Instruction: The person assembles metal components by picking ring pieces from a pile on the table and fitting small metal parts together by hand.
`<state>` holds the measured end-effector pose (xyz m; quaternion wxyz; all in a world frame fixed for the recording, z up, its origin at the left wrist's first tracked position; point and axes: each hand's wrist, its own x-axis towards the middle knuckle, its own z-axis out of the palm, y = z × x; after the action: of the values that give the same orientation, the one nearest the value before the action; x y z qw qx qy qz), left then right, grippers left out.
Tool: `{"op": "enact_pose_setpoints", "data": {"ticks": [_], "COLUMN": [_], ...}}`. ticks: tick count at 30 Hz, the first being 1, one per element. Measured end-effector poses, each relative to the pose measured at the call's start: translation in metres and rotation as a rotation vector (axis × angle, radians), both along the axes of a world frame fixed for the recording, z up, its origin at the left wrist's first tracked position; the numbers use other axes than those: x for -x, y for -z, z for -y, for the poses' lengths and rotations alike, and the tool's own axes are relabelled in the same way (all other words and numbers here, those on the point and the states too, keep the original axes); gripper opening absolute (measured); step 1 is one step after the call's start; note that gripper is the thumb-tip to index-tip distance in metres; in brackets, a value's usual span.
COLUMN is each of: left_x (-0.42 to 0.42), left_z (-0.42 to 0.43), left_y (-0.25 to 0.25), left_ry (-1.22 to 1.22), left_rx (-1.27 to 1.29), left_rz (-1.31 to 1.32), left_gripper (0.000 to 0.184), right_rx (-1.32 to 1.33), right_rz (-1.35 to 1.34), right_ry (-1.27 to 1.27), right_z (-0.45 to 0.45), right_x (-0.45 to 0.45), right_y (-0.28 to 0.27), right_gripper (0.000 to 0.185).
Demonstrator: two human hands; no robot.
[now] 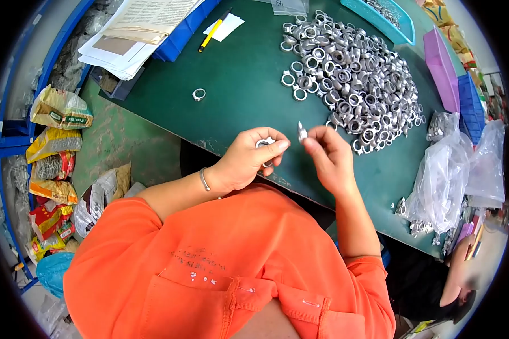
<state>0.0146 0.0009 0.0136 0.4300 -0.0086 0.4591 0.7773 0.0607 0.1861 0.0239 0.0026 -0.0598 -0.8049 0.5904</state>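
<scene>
My left hand (251, 157) is closed around a grey metal ring (264, 142), part of which shows between thumb and fingers. Just to its right, my right hand (331, 158) pinches a small metal part (301, 132) with a pointed tip facing up; its exact kind I cannot make out. Both hands are above the near edge of the green table (237, 73). Beyond them lies a large pile of metal rings (350, 79), each with a small lug. A single metal ring (198, 94) rests apart on the left.
A yellow knife-like tool (211, 35) and papers (130, 39) lie at the back left. A turquoise tray (404, 37) stands at the back right. Plastic bags (441, 175) and small metal parts (421, 227) occupy the right side. Another person's arm (457, 271) shows lower right.
</scene>
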Motion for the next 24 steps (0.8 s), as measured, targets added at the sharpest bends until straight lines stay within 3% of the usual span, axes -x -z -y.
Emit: {"op": "enact_pose_setpoints", "data": {"ticks": [2, 5, 6, 8, 10, 12, 13, 14, 15, 17, 24], "left_x": [0.000, -0.002, -0.002, -0.002, -0.005, -0.005, -0.005, -0.006, -0.006, -0.007, -0.008], "left_z": [-0.001, -0.004, -0.005, -0.004, -0.005, -0.005, -0.006, -0.007, -0.009, -0.007, -0.006], "left_y": [-0.001, -0.008, -0.010, -0.012, -0.011, -0.016, -0.013, -0.006, -0.002, -0.003, -0.008], "left_ry": [0.003, 0.016, 0.019, 0.114, 0.078, 0.085, 0.087, 0.019, -0.051, -0.034, 0.031], "left_rx": [-0.027, -0.061, -0.059, 0.096, 0.112, 0.228, 0.229, 0.182, 0.131, 0.142, 0.154], "left_rz": [0.013, 0.008, 0.014, -0.240, -0.272, -0.545, -0.545, -0.732, -0.918, -0.950, -1.079], "left_gripper": [0.013, 0.013, 0.013, 0.010, 0.008, 0.006, 0.006, 0.006, 0.005, 0.006, 0.010], "right_rx": [0.253, 0.275, 0.160, 0.046, -0.234, -0.213, -0.195, -0.194, 0.012, 0.305, 0.500], "right_rz": [0.021, -0.044, -0.117, -0.187, -0.457, -0.481, -0.506, -0.506, -0.384, -0.227, -0.017], "right_ry": [-0.033, -0.012, -0.022, -0.031, -0.100, -0.107, -0.115, -0.113, -0.047, 0.012, -0.020], "right_z": [0.007, 0.012, 0.012, 0.010, 0.008, 0.008, 0.008, 0.008, 0.009, 0.010, 0.007], "right_x": [-0.012, -0.022, -0.024, -0.025, -0.022, -0.023, -0.023, -0.025, -0.029, -0.031, -0.030], "right_y": [0.001, 0.010, 0.011, 0.012, 0.008, 0.009, 0.010, 0.011, 0.014, 0.013, 0.006], "right_gripper": [0.007, 0.005, 0.005, 0.004, 0.004, 0.003, 0.003, 0.003, 0.006, 0.019, 0.025]}}
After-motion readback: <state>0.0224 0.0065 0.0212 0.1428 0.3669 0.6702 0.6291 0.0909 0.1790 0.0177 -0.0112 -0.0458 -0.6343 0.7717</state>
